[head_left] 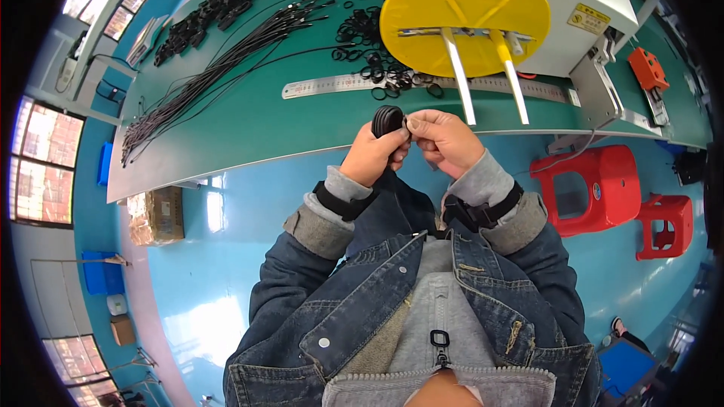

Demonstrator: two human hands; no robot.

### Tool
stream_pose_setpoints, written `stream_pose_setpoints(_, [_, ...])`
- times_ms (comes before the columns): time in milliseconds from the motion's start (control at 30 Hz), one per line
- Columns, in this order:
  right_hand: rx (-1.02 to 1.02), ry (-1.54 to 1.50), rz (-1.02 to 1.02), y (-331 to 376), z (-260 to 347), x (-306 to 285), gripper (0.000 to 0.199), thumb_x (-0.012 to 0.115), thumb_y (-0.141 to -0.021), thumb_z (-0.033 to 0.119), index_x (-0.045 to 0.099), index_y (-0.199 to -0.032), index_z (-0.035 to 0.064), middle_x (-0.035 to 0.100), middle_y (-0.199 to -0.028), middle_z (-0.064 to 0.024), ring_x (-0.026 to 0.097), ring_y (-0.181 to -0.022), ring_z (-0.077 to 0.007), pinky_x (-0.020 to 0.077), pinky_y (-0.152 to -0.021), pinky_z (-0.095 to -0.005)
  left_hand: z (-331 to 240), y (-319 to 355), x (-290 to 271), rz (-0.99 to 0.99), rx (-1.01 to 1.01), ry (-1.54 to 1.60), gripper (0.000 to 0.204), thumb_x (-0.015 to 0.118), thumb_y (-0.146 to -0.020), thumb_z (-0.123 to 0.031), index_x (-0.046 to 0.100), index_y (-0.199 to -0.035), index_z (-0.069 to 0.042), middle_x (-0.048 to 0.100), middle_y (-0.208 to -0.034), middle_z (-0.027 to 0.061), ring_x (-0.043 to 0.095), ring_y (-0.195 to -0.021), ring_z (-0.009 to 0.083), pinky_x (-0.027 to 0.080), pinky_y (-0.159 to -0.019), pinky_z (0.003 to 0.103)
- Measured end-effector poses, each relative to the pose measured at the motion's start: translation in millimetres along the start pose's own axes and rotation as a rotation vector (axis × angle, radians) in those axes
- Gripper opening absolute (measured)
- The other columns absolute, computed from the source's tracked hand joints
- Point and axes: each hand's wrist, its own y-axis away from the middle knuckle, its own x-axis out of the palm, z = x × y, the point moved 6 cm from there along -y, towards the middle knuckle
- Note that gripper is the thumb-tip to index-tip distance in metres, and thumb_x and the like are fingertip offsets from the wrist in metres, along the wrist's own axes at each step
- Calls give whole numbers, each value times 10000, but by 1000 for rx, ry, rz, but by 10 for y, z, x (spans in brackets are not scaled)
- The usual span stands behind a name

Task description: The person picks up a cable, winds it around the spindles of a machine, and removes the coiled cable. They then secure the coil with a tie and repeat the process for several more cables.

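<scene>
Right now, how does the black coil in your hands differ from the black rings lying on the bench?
The coil is held up in both hands, left hand and right hand; the rings lie loose on the green bench. The coil looks thick and bundled into one; the rings are thin, separate and scattered. Both are black and round.

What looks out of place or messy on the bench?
Small black rings lie scattered loose over the steel ruler near the yellow disc, not gathered. Otherwise tidy: cable bundle is laid straight; both hands hold a black coil.
</scene>
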Motion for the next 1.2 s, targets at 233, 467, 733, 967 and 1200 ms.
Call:
stream_pose_setpoints(233, [-345,104,57,579,-40,-207,118,541,-876,152,543,-850,37,536,-766,-2,415,-527,-30,323,-437,-153,50,29,218,28,-48,-204,91,528,-829,-90,527,-896,-28,498,-667,10,445,-514,73,367,-428,207])
stream_pose_setpoints(467, [-38,121,-23,894,-154,-480,179,534,-846,76,568,-1016,30,575,-733,-32,552,-568,-72,463,-493,-181,167,47,541,210,91,-597,102,569,-800,-77,524,-864,-11,527,-672,41,522,-601,143,436,-546,269])
stream_pose_setpoints(733, [-513,1126,-91,1023,503,-263,484,707,-669,105,527,-1113,35,588,-699,-121,587,-561,-173,474,-496,-268,125,141,749,160,566,-1243,349,643,-688,-49,471,-986,6,550,-838,173,567,-756,321,456,-628,406])
stream_pose_setpoints(967, [-595,1377,-111,867,353,-182,504,765,-560,169,516,-958,-13,594,-763,-187,582,-688,-362,481,-592,-401,57,185,912,101,740,-1191,670,669,-678,-74,342,-1248,55,549,-951,212,574,-823,358,480,-673,361])
stream_pose_setpoints(1200, [-376,1669,-24,726,73,-47,244,652,-595,92,521,-768,-21,596,-741,-201,584,-687,-384,478,-585,-445,295,318,769,-65,841,-1577,610,544,-705,-73,337,-1262,62,533,-827,150,552,-732,262,472,-569,331])
